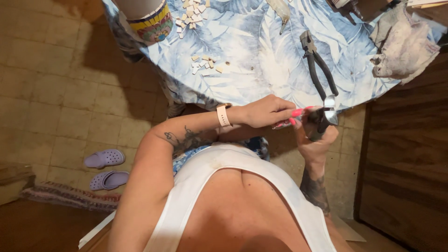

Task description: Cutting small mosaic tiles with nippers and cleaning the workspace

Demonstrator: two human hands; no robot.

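My white top [242, 186] was nearest to the camera, and just beyond it my two hands met below the near edge of the table [261, 51]. My left hand [268, 111] was closed, its fingertips pinching a small piece that I could hardly see. My right hand [317, 135] gripped the nippers [325, 116], palm up, wrist bent, with the jaws at that piece. I judged the work as partly done: cut tiles [205, 64] lay in small heaps on the table, and a mosaic pot [149, 21] stood at its far left edge, covered in part. Pliers [317, 65] lay unused near the right edge.
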